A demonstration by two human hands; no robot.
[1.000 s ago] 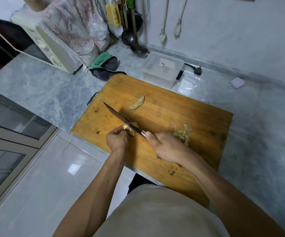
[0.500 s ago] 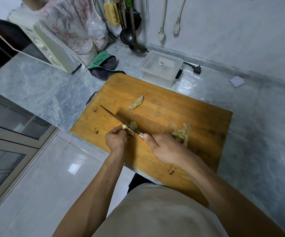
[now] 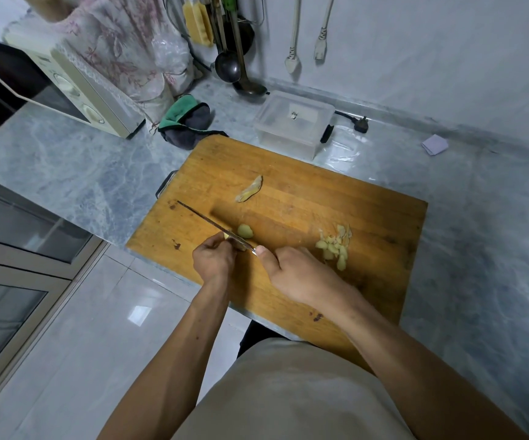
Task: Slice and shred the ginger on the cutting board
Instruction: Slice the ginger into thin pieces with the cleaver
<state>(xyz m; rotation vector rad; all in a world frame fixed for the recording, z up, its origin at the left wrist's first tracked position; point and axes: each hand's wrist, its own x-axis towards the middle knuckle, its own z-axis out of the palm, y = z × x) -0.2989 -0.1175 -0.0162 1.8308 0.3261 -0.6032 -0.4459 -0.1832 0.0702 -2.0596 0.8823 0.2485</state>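
Dim, cool light; glare on the floor tile [image 3: 139, 314]; wide-angle bending at the edges.

Knife [image 3: 215, 228]: blade now lower and flatter than a second ago, edge down on the ginger piece [image 3: 229, 238] pinched by the left hand [image 3: 214, 258]
Slice [image 3: 244, 231]: now lies fully clear on the far side of the blade, earlier only partly showing there
Right hand [image 3: 295, 274]: shifted slightly with the handle, so more of the sliced ginger pile [image 3: 334, 247] shows
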